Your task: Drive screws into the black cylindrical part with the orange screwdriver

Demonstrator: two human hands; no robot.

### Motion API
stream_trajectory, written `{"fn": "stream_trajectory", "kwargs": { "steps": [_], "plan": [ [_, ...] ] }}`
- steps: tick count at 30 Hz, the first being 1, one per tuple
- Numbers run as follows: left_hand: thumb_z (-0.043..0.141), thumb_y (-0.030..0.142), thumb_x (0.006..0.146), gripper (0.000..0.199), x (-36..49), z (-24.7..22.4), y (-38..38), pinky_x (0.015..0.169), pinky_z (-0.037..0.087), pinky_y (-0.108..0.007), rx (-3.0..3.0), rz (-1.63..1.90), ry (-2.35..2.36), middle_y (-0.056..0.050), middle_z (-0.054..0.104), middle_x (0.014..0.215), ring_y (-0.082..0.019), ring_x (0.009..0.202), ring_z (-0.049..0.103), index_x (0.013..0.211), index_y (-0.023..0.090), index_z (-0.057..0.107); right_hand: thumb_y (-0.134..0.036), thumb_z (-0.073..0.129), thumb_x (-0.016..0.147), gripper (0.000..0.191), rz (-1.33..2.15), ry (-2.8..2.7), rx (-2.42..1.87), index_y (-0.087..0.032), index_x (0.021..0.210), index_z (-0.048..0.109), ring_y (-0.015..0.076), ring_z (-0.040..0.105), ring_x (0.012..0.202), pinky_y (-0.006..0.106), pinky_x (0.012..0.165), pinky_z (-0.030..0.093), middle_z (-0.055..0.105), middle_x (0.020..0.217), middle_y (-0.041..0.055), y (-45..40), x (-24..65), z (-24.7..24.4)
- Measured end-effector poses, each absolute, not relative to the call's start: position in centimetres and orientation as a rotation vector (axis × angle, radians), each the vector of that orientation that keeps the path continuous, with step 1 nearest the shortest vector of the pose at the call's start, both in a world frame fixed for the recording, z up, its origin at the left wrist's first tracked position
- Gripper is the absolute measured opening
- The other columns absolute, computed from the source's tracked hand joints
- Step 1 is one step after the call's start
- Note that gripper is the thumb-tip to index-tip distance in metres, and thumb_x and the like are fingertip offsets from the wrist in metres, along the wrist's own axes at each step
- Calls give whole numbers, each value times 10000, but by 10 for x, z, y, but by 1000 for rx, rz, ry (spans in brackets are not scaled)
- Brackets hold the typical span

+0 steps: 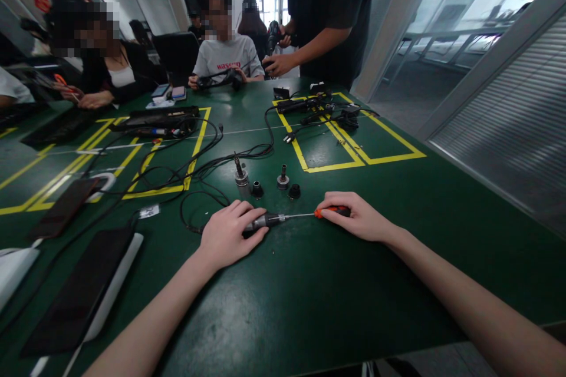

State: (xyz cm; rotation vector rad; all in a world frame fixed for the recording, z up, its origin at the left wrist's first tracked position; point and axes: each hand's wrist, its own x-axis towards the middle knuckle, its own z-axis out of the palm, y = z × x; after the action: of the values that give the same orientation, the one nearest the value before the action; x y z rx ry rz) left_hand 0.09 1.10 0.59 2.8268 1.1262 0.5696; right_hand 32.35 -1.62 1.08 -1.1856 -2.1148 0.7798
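My left hand [232,233] is wrapped over a dark cylindrical tool [260,222] with a corded end, lying on the green table. My right hand [354,218] grips the orange and black handle of a screwdriver [319,212]. The screwdriver's thin shaft points left and reaches the metal tip of the cylindrical tool. Just beyond my hands stand a metal part with a shaft [241,178], a smaller metal part [283,178] and two black caps, one at the left [257,189] and one at the right [294,191].
Black cables [212,156] run across the left side. Two phones, one nearer [82,288] and one farther [64,209], lie at the left. Tools and a plug [289,137] lie near yellow tape outlines [393,159]. People sit and stand across the table [442,235].
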Motion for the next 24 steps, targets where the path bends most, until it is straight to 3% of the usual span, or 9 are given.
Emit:
{"fn": "stream_trajectory", "kwargs": {
  "steps": [17, 24],
  "plan": [
    [634, 385, 972, 291, 2, 6, 11, 721, 558, -319, 2836, 572, 1128, -48, 718, 988, -211, 896, 660, 1189, 219, 737, -391, 717, 889, 212, 966, -1963, -1236, -208, 995, 734, 216, 719, 846, 362, 788, 600, 746, 966, 58, -18, 321, 11],
    [638, 381, 971, 293, 2, 5, 11, 737, 563, -326, 2832, 557, 1134, -47, 720, 1002, -212, 908, 661, 1196, 218, 733, -358, 622, 962, 237, 874, -2063, -1210, -212, 1101, 746, 216, 717, 870, 354, 792, 576, 761, 1009, 76, -17, 323, 9]
  ]
}}
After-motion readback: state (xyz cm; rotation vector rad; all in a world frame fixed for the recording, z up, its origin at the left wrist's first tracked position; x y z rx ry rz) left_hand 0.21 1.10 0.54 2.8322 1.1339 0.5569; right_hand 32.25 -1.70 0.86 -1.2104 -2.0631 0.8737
